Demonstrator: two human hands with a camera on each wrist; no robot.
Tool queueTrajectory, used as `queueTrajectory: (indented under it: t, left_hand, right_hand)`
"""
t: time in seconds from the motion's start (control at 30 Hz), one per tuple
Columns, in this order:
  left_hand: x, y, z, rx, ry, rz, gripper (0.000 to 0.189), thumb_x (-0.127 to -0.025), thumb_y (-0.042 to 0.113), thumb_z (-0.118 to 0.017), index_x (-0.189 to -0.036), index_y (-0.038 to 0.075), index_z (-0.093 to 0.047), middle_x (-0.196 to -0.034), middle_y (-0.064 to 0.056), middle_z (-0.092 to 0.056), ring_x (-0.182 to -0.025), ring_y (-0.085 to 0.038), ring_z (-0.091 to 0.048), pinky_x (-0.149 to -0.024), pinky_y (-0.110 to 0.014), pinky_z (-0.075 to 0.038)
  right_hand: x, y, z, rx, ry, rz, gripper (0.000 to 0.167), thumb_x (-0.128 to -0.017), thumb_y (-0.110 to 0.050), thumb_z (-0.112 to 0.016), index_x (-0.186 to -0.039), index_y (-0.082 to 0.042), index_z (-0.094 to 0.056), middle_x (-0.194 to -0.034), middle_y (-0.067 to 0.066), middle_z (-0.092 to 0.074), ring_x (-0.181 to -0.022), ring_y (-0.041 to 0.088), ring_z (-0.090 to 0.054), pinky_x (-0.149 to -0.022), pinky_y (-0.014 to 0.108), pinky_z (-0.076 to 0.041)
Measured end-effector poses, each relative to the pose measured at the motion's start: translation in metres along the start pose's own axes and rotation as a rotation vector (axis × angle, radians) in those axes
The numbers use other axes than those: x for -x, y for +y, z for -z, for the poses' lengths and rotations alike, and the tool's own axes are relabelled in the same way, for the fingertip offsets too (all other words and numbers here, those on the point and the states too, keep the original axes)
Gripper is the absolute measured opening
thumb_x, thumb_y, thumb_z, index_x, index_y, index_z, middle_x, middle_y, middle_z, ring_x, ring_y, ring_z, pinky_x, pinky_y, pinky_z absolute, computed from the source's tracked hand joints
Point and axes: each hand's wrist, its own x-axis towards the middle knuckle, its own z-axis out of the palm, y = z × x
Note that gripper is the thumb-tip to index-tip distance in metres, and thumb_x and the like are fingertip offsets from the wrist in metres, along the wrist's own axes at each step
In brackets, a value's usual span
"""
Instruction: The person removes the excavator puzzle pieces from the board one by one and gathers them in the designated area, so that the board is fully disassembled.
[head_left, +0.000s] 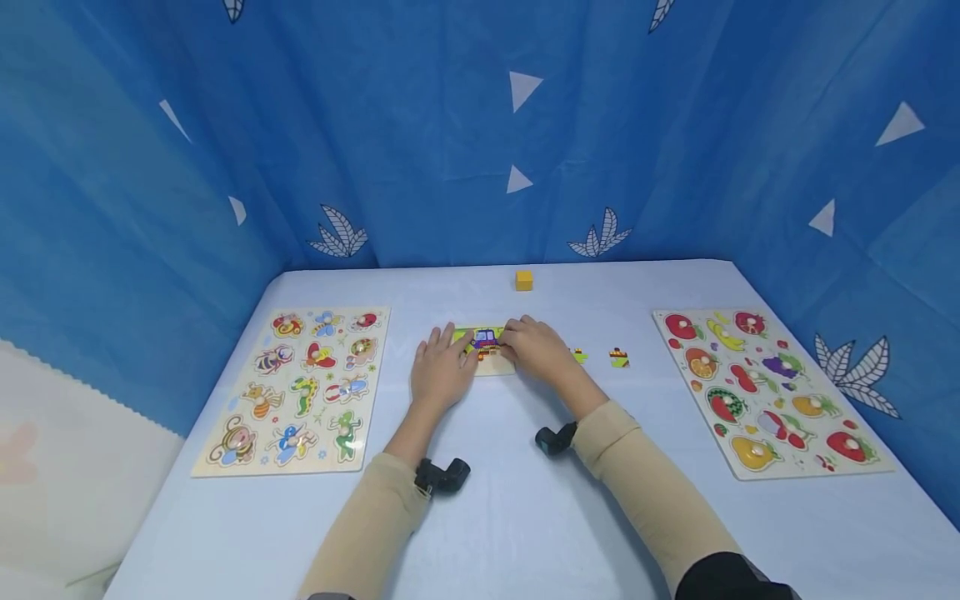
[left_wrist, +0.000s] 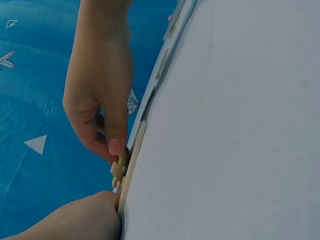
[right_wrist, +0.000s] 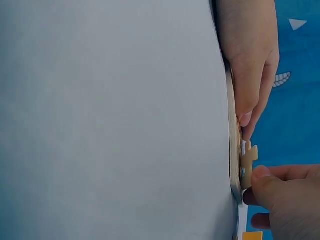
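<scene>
A small wooden jigsaw board point(head_left: 495, 367) with a picture of a purple vehicle on green lies mid-table, partly covered by both hands. My left hand point(head_left: 442, 372) rests on its left side, fingers extended and thumb reaching over the picture. At the board's right side, my right hand point(head_left: 537, 348) pinches a jigsaw piece point(right_wrist: 247, 167) between thumb and fingers. The right wrist view has this piece tilted up at the board's edge, its knobs showing; in the left wrist view the piece point(left_wrist: 119, 170) stands over the board beside the thumb.
Two loose jigsaw pieces, one nearer point(head_left: 580, 356) and one farther point(head_left: 618, 358), lie right of the right hand. A yellow block point(head_left: 523, 281) sits at the back. An insect peg board point(head_left: 300, 392) lies left, a fruit peg board point(head_left: 772, 392) right. Blue curtain surrounds the table.
</scene>
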Motion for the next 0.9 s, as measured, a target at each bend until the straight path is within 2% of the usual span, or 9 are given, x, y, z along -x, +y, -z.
queueTrajectory:
  t: [0.13, 0.27, 0.43, 0.57, 0.7, 0.9]
  left_hand:
    - [-0.001, 0.0, 0.0, -0.005, -0.001, 0.002, 0.052, -0.103, 0.05, -0.038, -0.151, 0.03, -0.043, -0.164, -0.006, -0.028, -0.154, -0.031, -0.02, -0.125, -0.052, -0.016]
    - [0.0, -0.001, 0.0, -0.003, -0.002, 0.003, 0.053, -0.102, 0.051, -0.039, -0.151, 0.031, -0.043, -0.164, -0.006, -0.028, -0.154, -0.031, -0.02, -0.125, -0.052, -0.016]
    - [0.0, -0.001, 0.0, 0.0, -0.007, 0.002, 0.053, -0.102, 0.051, -0.038, -0.151, 0.031, -0.043, -0.165, -0.006, -0.027, -0.154, -0.031, -0.019, -0.125, -0.052, -0.016]
    - [0.0, -0.001, 0.001, -0.001, -0.013, 0.001, 0.053, -0.103, 0.051, -0.038, -0.151, 0.031, -0.042, -0.165, -0.006, -0.027, -0.154, -0.031, -0.019, -0.125, -0.052, -0.016]
    - [0.001, 0.0, 0.001, -0.009, -0.011, 0.007, 0.053, -0.102, 0.051, -0.039, -0.151, 0.031, -0.043, -0.164, -0.006, -0.028, -0.154, -0.031, -0.019, -0.125, -0.052, -0.016]
    - [0.001, 0.001, 0.001, -0.009, -0.013, 0.016, 0.053, -0.102, 0.051, -0.04, -0.151, 0.03, -0.043, -0.164, -0.006, -0.028, -0.154, -0.031, -0.019, -0.125, -0.052, -0.017]
  right_hand:
    - [-0.001, 0.001, 0.002, -0.038, -0.003, -0.018, 0.024, -0.1, -0.026, -0.06, -0.118, -0.016, -0.072, -0.115, 0.001, -0.07, -0.104, 0.02, -0.059, -0.095, 0.039, -0.052]
    - [-0.003, 0.003, 0.003, -0.156, -0.042, -0.072, 0.026, -0.101, -0.026, -0.059, -0.12, -0.014, -0.072, -0.114, 0.002, -0.072, -0.102, 0.019, -0.058, -0.095, 0.038, -0.051]
    - [-0.005, 0.003, 0.003, -0.35, -0.068, -0.148, 0.029, -0.102, -0.023, -0.057, -0.125, -0.01, -0.069, -0.12, 0.006, -0.071, -0.111, 0.021, -0.061, -0.102, 0.04, -0.051]
    - [-0.007, 0.002, 0.002, -0.471, -0.065, -0.227, 0.033, -0.103, -0.028, -0.054, -0.127, -0.009, -0.067, -0.126, 0.007, -0.069, -0.122, 0.024, -0.061, -0.107, 0.044, -0.049]
    - [-0.009, 0.0, 0.001, -0.515, -0.08, -0.291, 0.036, -0.102, -0.033, -0.054, -0.126, -0.009, -0.067, -0.127, 0.008, -0.068, -0.124, 0.026, -0.06, -0.108, 0.045, -0.048]
    - [-0.011, -0.002, 0.003, -0.573, -0.13, -0.359, 0.037, -0.1, -0.032, -0.056, -0.127, -0.008, -0.065, -0.128, 0.01, -0.066, -0.122, 0.027, -0.06, -0.107, 0.046, -0.049]
